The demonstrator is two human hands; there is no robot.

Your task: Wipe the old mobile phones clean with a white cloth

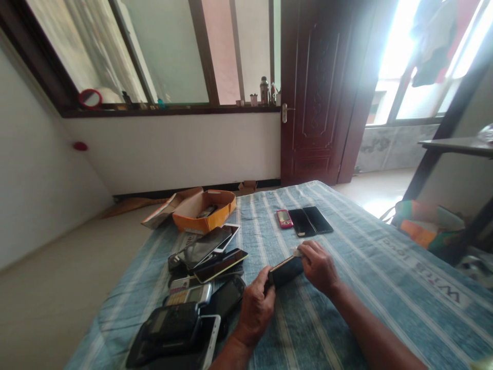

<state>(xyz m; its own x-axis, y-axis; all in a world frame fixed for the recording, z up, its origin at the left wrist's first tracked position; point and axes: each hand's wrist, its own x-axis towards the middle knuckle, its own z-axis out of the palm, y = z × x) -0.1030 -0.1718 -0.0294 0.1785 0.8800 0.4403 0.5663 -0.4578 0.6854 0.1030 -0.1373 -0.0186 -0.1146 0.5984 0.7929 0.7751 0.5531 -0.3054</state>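
My left hand grips the near end of a dark smartphone, thumb and fingers on its edges, tilted above the striped bedspread. At the phone's far end, my right hand is closed on a small white piece of tissue or cloth that touches the edge. Just beyond lie a pink phone and two black phones, one left and one right, side by side. To the left is a heap of several mobile phones, among them a yellow-edged phone and a silver keypad phone.
An open orange cardboard box with a phone inside stands behind the heap. A blue striped bedspread lies under everything. Beyond the bed are a dark red door and a window ledge with bottles. A shelf stands at right.
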